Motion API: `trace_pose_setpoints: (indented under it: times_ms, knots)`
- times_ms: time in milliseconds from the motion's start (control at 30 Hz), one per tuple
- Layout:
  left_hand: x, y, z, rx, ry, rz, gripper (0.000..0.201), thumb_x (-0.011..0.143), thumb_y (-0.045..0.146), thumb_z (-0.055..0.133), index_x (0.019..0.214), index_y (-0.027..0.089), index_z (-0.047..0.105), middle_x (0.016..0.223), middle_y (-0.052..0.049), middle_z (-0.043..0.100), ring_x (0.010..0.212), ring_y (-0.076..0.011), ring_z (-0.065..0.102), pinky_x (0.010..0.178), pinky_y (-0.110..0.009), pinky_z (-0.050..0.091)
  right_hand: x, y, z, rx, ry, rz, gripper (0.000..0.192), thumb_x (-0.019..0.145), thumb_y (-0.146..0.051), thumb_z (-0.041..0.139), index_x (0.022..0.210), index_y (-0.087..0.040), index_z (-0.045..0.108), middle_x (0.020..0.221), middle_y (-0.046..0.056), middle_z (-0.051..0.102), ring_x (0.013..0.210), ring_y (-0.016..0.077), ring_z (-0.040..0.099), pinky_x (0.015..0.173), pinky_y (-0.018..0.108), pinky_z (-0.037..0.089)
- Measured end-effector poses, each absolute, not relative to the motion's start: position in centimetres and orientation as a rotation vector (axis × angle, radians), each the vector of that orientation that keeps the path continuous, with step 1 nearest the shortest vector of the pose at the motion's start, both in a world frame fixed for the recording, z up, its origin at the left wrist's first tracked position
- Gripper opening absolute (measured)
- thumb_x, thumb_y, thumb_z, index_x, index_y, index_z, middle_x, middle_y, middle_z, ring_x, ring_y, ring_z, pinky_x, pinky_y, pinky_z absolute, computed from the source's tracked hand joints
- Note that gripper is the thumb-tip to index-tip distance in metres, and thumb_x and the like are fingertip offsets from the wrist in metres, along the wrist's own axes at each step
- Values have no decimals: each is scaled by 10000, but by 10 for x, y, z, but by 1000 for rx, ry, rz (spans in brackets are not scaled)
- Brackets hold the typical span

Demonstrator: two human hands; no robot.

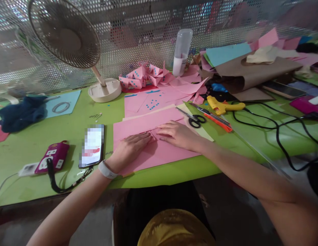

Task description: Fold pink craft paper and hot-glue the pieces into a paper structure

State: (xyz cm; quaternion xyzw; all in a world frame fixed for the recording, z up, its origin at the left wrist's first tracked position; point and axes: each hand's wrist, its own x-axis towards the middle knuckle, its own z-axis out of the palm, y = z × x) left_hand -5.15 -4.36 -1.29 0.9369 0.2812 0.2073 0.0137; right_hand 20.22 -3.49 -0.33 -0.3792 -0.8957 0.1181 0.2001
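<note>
A pink sheet of paper (146,124) lies flat on the green table (71,136) in front of me, with a fold line across its middle. My left hand (130,147) presses flat on the paper at its left centre, a white band on the wrist. My right hand (178,134) lies flat on the paper just to the right, fingers pointing left, fingertips almost meeting the left hand at the crease. Both hands hold nothing. A cream sheet (202,131) shows under the pink one.
Scissors (193,118), an orange utility knife (215,118) and a yellow glue gun (223,106) lie right of the paper, with black cables (277,131). A phone (92,145) and a pink pouch (52,157) lie left. A fan (69,41), folded pink pieces (143,77) and a bottle (182,51) stand behind.
</note>
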Motion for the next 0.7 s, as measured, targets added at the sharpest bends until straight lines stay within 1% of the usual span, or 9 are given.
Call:
trace_pose_setpoints:
  times_ms: [67, 167, 233, 333, 433, 500, 567, 700]
  knots:
    - [-51, -44, -11, 2934, 921, 690, 342, 954, 143, 480, 1258, 216, 620, 1236, -87, 671, 1114, -226, 639, 925, -425, 542, 202, -35, -3, -1062, -2506, 325, 295, 945, -295, 559, 1176, -162, 684, 1268, 93, 657, 1168, 230, 576, 1024, 411, 446]
    - [-51, -45, -6, 2967, 965, 709, 279, 949, 153, 496, 1156, 218, 672, 1090, -72, 720, 974, -215, 668, 828, -393, 553, 203, -35, -3, -1070, -2506, 321, 281, 941, -289, 567, 1171, -182, 687, 1273, 88, 655, 1171, 228, 576, 1024, 422, 445]
    - [-51, -46, -3, 2991, 932, 686, 278, 952, 139, 474, 1128, 207, 677, 1046, -63, 729, 925, -205, 672, 809, -378, 549, 203, -35, -4, -1072, -2505, 325, 271, 943, -285, 565, 1167, -197, 689, 1270, 81, 657, 1170, 225, 579, 1026, 427, 441]
    - [-51, -48, 0, 3014, 874, 664, 290, 944, 139, 461, 1147, 183, 664, 1073, -80, 719, 929, -217, 671, 800, -385, 548, 203, -35, -3, -1072, -2508, 331, 278, 942, -280, 565, 1171, -180, 687, 1272, 92, 655, 1176, 228, 577, 1030, 426, 439]
    - [-50, -49, 1, 2982, 834, 653, 279, 931, 216, 516, 1170, 165, 651, 1079, -100, 708, 943, -235, 662, 789, -397, 552, 203, -35, -2, -1073, -2514, 336, 282, 945, -277, 559, 1178, -180, 683, 1273, 96, 654, 1180, 229, 576, 1031, 429, 438]
    - [-50, -48, 0, 2959, 860, 662, 257, 940, 251, 528, 1146, 177, 665, 1050, -94, 713, 934, -227, 662, 788, -391, 553, 203, -36, -1, -1079, -2514, 337, 278, 947, -280, 556, 1180, -198, 683, 1275, 85, 654, 1181, 226, 574, 1035, 432, 434]
    - [-49, -47, -1, 2945, 912, 682, 237, 958, 244, 510, 1111, 185, 680, 1019, -87, 719, 921, -214, 664, 792, -384, 553, 202, -37, 0, -1089, -2515, 336, 279, 948, -283, 555, 1184, -202, 680, 1279, 78, 652, 1185, 224, 571, 1040, 428, 430]
    - [-49, -45, -5, 2937, 951, 734, 243, 964, 230, 504, 1127, 192, 680, 1040, -90, 717, 932, -210, 659, 805, -393, 553, 202, -38, 1, -1100, -2525, 336, 296, 948, -280, 555, 1186, -154, 677, 1284, 101, 646, 1189, 231, 567, 1043, 416, 427]
